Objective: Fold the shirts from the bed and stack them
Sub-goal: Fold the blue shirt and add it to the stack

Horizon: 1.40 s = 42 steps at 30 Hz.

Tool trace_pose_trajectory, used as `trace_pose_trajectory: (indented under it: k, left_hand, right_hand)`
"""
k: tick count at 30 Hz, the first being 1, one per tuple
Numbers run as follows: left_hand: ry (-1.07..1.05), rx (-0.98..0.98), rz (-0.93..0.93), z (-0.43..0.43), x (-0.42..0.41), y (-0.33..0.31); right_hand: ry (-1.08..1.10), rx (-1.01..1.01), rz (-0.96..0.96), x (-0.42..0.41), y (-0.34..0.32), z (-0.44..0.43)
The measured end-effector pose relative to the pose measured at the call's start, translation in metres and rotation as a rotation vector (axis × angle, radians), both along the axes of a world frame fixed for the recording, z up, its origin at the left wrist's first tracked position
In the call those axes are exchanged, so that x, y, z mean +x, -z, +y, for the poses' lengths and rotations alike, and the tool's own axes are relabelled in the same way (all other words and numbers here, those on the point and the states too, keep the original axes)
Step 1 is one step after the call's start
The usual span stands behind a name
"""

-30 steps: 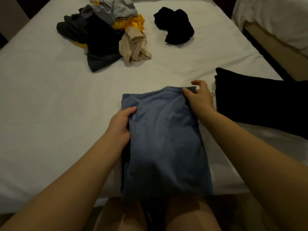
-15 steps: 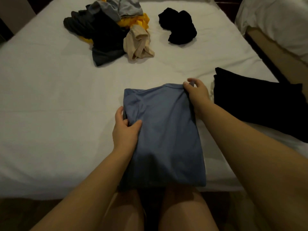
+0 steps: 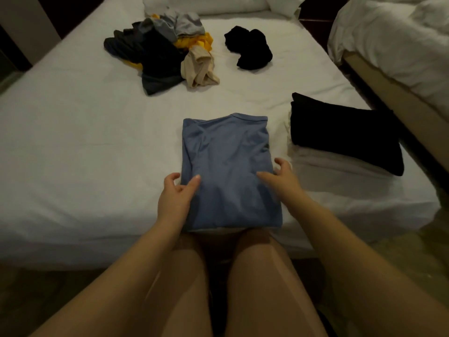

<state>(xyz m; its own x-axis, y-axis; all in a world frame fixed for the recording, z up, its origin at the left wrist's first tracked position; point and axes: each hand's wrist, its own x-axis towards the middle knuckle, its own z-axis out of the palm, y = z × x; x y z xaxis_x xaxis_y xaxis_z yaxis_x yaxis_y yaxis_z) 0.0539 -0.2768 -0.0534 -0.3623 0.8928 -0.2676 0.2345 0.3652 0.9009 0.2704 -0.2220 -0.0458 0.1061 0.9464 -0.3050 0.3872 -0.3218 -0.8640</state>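
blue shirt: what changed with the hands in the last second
Both hands slid back toward the person along the sides of the blue shirt. The right hand let go of the collar corner and now sits at the lower right edge, thumb on the cloth. The left hand dropped lower on the left edge. The shirt, the black folded stack and the unfolded pile stayed put.

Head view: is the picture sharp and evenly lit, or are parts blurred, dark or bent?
Head view: dim warm light, white bed brightest, floor nearly black. Head view: right hand slightly motion-blurred, blue shirt sharp. Head view: wide-angle lens bows the bed's edges; folded black stack shows no detail.
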Motion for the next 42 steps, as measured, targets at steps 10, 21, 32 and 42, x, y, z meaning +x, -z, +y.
trace_pose_trajectory:
  k: [10,21,32,42]
  left_hand:
    - [0.112,-0.043,0.159,-0.065,-0.002,0.014]
    - [0.047,0.047,-0.017,-0.107,-0.013,0.003]
    - [0.169,0.072,-0.2,-0.134,-0.01,-0.028]
    - [0.251,0.078,-0.243,-0.092,-0.017,-0.068]
  right_hand:
    - [0.063,0.029,-0.006,0.013,0.011,-0.106]
    - [0.214,0.098,0.062,0.013,-0.002,-0.152]
    - [0.223,0.131,0.214,0.021,-0.017,-0.176]
    - [0.235,0.192,0.361,0.018,-0.047,-0.133]
